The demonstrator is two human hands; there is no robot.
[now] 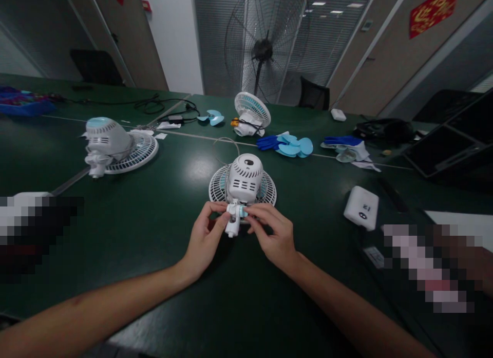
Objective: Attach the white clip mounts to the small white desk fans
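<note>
A small white desk fan (243, 182) lies face down on the dark green table (154, 234), its grille underneath and its motor housing pointing up. My left hand (206, 240) is closed on the fan's white neck bracket (232, 220) from the left. My right hand (271, 232) pinches a pale blue knob on the same bracket from the right. Both forearms reach in from the bottom edge.
A second fan (115, 145) lies at the left, a third (250, 114) stands farther back. Blue fan blades (295, 145) and blue gloves (341, 140) lie behind. A white box (361, 207) sits at the right. A large pedestal fan (264, 44) stands beyond the table.
</note>
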